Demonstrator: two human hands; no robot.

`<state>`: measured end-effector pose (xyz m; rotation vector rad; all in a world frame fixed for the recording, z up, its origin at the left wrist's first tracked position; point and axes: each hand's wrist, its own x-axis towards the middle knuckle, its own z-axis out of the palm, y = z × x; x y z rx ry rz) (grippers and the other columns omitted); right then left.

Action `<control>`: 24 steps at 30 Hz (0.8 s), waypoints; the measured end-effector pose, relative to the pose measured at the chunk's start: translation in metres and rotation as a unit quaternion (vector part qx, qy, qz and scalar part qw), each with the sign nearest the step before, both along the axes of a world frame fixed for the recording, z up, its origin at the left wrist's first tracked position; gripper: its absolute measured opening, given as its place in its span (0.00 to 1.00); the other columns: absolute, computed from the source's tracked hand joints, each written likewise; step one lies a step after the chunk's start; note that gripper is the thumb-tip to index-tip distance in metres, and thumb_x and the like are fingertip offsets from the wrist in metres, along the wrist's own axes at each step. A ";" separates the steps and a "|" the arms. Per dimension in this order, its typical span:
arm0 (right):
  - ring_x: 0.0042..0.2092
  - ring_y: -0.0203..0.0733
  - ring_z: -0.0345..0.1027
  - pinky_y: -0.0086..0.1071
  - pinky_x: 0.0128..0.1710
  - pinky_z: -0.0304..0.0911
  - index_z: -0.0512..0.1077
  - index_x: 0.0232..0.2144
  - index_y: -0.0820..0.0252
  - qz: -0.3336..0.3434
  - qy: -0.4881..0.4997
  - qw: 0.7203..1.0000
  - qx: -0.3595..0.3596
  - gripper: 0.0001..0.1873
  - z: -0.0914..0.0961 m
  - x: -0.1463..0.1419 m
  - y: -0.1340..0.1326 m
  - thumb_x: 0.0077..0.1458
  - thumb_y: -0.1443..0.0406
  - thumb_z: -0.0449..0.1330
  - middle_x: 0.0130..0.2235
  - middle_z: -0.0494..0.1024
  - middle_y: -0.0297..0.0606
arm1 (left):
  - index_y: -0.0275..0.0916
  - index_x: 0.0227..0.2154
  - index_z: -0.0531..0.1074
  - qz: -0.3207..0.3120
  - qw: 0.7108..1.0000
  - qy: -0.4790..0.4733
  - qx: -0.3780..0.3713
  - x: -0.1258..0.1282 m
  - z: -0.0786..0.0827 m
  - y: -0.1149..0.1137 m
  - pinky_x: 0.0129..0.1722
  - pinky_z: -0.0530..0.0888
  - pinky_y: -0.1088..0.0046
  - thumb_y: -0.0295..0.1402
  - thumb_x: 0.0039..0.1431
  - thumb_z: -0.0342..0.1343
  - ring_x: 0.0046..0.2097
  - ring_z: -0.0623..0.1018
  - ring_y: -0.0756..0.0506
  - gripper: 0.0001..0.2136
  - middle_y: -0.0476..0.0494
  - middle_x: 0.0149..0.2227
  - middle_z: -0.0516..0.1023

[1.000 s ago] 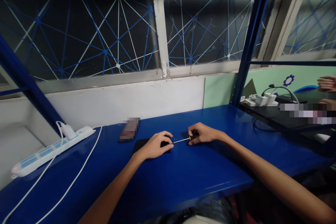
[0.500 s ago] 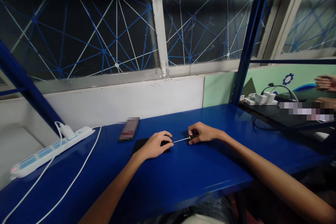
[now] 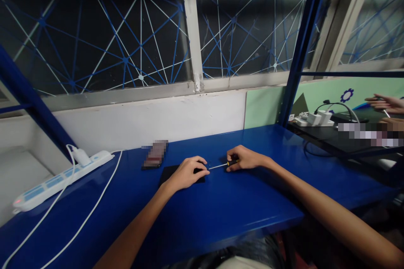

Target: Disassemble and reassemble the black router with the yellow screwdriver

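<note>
My right hand [image 3: 241, 158] is closed around the black-and-yellow handle of a screwdriver [image 3: 218, 166]. Its thin metal shaft lies almost level and points left, with the tip close to the fingertips of my left hand [image 3: 188, 173]. That hand lies over a flat black rectangular object [image 3: 167, 172], thumb and fingers curled round its right end. Much of the object is hidden beneath the hand, so its kind cannot be made out. A few tiny dark bits, perhaps screws [image 3: 210, 161], lie on the blue table [image 3: 221, 206] just beyond the screwdriver tip.
A phone [image 3: 155, 154] lies behind the black object. At the left, a white power strip [image 3: 63, 183] has a plugged-in charger and trailing white cables. Blue metal posts [image 3: 303, 46] flank the table. Another person's hands [image 3: 386, 104] work at the dark table on the right.
The screwdriver tip has lifted slightly and drawn a little away from my left fingertips. My left hand stays nearly still. The other person's hands have shifted left and hold something thin and light.
</note>
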<state>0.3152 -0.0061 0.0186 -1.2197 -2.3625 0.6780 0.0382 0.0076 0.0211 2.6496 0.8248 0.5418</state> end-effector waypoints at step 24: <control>0.25 0.32 0.52 0.28 0.25 0.47 0.66 0.25 0.60 -0.092 0.058 0.987 0.120 0.17 -0.001 0.003 0.005 0.50 0.53 0.61 0.22 0.64 0.28 | 0.45 0.47 0.75 0.135 0.990 0.012 0.039 0.001 0.000 -0.003 0.52 0.68 0.61 0.47 0.62 0.50 0.50 0.73 0.39 0.18 0.42 0.51 0.73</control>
